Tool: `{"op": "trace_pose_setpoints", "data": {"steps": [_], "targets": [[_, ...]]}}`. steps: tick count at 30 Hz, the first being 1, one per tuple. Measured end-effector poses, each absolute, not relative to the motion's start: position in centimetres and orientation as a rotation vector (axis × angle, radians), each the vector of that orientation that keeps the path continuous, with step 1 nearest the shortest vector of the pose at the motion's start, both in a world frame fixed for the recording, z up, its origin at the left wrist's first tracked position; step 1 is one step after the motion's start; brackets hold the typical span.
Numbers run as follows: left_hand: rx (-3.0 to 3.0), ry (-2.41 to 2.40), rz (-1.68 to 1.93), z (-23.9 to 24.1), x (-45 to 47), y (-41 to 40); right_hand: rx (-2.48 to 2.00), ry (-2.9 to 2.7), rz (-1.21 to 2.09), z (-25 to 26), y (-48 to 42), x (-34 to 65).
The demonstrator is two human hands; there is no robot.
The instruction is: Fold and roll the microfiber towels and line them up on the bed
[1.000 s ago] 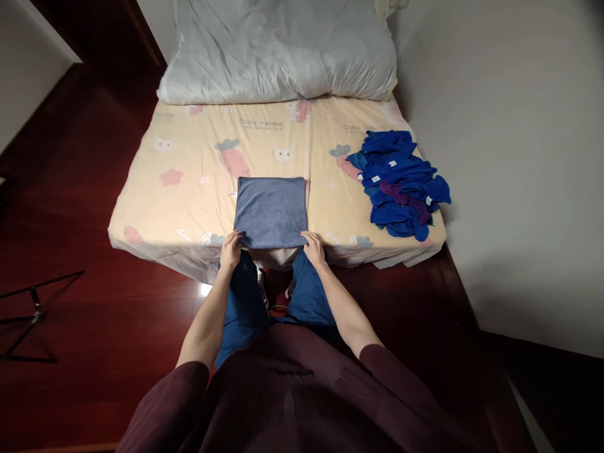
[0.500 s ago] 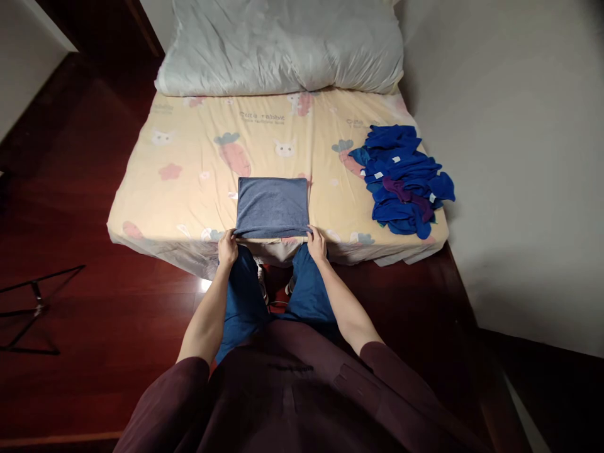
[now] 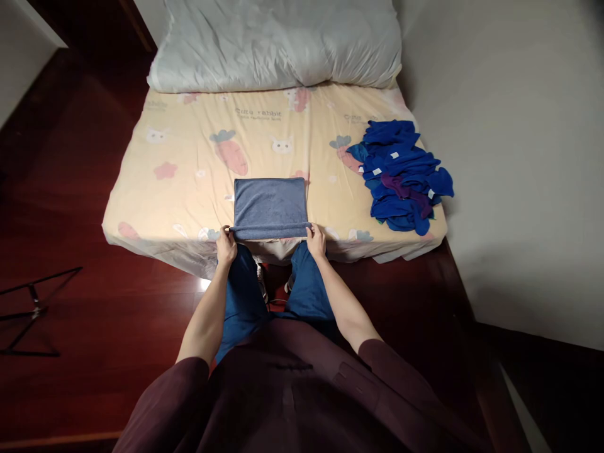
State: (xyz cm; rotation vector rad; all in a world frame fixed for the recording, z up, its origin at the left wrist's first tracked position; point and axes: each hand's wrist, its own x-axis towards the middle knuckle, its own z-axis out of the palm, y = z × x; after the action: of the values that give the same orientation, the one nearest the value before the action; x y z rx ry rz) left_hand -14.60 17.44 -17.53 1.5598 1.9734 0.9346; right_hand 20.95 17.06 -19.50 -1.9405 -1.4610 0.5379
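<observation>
A grey-blue towel (image 3: 269,204) lies flat on the near edge of a bed with a yellow carrot-and-rabbit sheet (image 3: 189,189). My left hand (image 3: 226,246) pinches the towel's near left corner. My right hand (image 3: 316,241) pinches its near right corner. The near edge is lifted and rolled slightly up and away from me. Both hands are closed on the cloth.
A heap of bright blue cloths (image 3: 401,176), with a purple one among them, sits at the bed's right edge beside a pale wall (image 3: 519,157). A white quilt (image 3: 278,41) lies across the bed's far end. Dark red wooden floor (image 3: 70,251) spreads left, with a black metal stand (image 3: 28,314).
Both hands have raised the towel's near edge and carried it a little away from me, so the visible towel is shorter than before. The view has shifted slightly.
</observation>
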Motion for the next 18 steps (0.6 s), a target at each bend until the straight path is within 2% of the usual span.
{"op": "trace_pose_setpoints", "data": {"steps": [18], "targets": [[1.577, 1.997, 0.946, -17.2, -14.2, 17.5, -1.967, -1.439, 0.521, -18.3, 17.0, 20.5]]}}
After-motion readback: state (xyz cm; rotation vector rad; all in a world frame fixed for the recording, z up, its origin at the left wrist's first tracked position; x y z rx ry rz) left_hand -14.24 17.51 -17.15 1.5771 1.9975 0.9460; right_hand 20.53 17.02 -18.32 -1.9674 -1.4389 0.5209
